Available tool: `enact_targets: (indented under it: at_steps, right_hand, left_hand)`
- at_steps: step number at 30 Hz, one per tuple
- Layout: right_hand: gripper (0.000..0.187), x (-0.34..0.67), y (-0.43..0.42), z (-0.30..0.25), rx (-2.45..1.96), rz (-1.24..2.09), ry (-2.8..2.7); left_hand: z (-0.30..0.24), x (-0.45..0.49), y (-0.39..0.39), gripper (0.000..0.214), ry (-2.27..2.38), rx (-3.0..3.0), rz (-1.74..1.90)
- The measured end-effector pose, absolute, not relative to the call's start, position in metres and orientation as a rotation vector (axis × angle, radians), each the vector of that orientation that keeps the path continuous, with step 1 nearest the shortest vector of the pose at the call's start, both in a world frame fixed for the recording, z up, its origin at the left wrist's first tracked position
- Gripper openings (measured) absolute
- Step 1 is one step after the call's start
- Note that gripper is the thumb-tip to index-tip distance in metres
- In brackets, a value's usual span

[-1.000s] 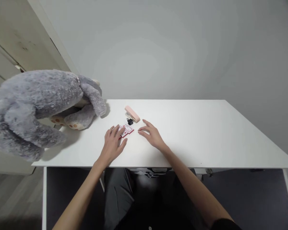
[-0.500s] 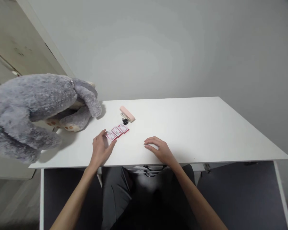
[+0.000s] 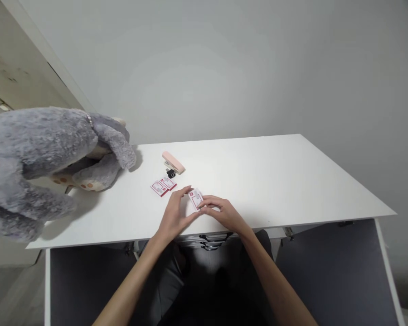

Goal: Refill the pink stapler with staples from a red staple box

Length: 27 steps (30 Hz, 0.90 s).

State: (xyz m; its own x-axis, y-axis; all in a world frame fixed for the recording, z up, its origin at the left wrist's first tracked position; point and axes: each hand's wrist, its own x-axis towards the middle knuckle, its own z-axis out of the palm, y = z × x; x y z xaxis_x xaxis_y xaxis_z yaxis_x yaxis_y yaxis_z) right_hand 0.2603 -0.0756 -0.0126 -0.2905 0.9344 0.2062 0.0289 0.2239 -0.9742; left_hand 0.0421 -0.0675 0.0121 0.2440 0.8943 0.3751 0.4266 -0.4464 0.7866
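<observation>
Over the front middle of the white table, my left hand (image 3: 174, 213) grips a small white-and-red box (image 3: 195, 199) by its edges between thumb and fingers. My right hand (image 3: 225, 213) has its bent fingers and thumb closed at the box's lower right corner. Two similar boxes (image 3: 159, 188) lie side by side on the table, left of and beyond my left hand. Just behind them is a small black object (image 3: 170, 174), perhaps a staple remover. It lies against the near side of a pink stapler (image 3: 173, 162).
A large grey plush toy (image 3: 51, 140) leans over the table's left end. The white table (image 3: 258, 176) backs onto a grey wall (image 3: 224, 68). Under its front edge are dark drawer handles (image 3: 212, 242), with open dark panels (image 3: 329, 267) at both sides.
My left hand has taken one box from the row of three and carried it right to my right hand. My right hand now touches it. The view has shifted slightly.
</observation>
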Motion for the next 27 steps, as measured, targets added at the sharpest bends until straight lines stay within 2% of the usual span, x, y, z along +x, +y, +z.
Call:
enact_targets:
  at_steps: [5,10,15,19,27]
  right_hand:
    - [0.025,0.261,-0.076,-0.011,-0.968,1.311,-1.479]
    - [0.030,0.263,-0.078,-0.008,-0.926,1.440,-1.470]
    - [0.033,0.264,-0.079,-0.005,-0.890,1.480,-1.549]
    - [0.030,0.266,-0.079,-0.003,-0.872,1.434,-1.589]
    - [0.024,0.267,-0.077,-0.008,-0.858,1.281,-1.529]
  left_hand:
    - [0.013,0.046,-0.067,0.080,1.054,1.706,1.135]
    - [0.016,0.036,-0.061,0.048,0.878,1.393,1.000]
    - [0.022,0.035,-0.063,0.044,0.843,1.354,0.916]
    - [0.021,0.036,-0.063,0.047,0.870,1.287,0.994]
    - [0.003,0.033,-0.057,0.038,1.067,1.126,1.261]
